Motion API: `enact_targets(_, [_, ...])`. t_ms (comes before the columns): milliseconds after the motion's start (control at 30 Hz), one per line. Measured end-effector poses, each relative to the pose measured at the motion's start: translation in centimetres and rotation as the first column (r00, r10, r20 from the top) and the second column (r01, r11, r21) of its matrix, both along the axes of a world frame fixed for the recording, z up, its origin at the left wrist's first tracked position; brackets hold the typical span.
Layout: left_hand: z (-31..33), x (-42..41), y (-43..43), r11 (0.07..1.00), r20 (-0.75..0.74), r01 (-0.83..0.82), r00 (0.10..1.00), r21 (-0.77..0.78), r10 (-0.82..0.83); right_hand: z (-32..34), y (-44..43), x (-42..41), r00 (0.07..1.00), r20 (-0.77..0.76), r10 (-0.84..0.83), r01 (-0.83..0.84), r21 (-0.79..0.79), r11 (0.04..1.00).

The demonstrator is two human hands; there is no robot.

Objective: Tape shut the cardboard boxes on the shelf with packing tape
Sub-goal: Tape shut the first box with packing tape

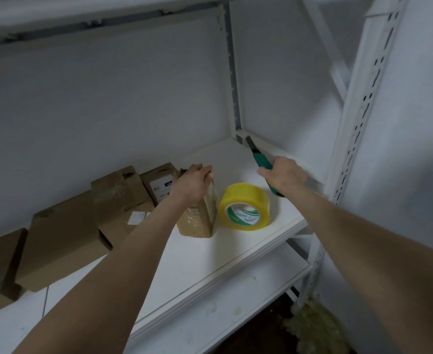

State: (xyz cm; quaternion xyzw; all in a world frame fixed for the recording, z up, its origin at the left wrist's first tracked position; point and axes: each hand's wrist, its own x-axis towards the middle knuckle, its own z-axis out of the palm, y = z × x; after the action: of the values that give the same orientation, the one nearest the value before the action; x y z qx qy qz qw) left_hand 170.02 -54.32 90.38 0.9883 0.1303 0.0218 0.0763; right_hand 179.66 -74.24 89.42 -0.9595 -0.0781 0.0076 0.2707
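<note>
The job looks partly done. Just left of the tape roll [244, 206], almost touching it, a small box [197, 221] stands upright on the white shelf [235, 254]. Its brown side carries a glossy, wrinkled film that I take for tape already laid. The left hand [197, 178] grips the top of this box, fingers curled over the upper edge. Behind and to the right of the roll, the right hand [284, 175] is wrapped round a green-handled knife [261, 160] whose dark tip points toward the back corner; this probably means a strip is about to be cut or trimmed. The roll itself is a thick, shiny yellow ring lying tilted, with a green and white label round its core. Further left of the roll lie several bigger boxes [62, 238] of dull, matt cardboard, leaning on each other, one dented at its top edge. No shiny tape is plain on them, so they probably remain to be sealed.
</note>
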Motion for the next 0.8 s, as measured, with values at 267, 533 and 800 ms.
enact_targets(267, [5.5, -1.2, -5.0, 0.706, 0.214, 0.111, 0.975, -0.699, 0.059, 5.5, 3.6, -3.4, 0.966, -0.029, 0.258, -0.214, 0.473, 0.855])
enact_targets(533, [5.3, -3.4, -3.9, 0.729, 0.259, -0.056, 0.914, -0.682, 0.312, 4.8, 3.9, -5.2, 0.789, -0.207, 0.579, -0.258, 0.742, 0.618])
enact_targets(800, [2.7, -4.9, -1.9, 0.963, 0.149, -0.152, 0.971, -0.222, 0.188, 1.1, 4.9, -4.1, 0.904, -0.150, 0.400, -0.425, -0.216, 0.879])
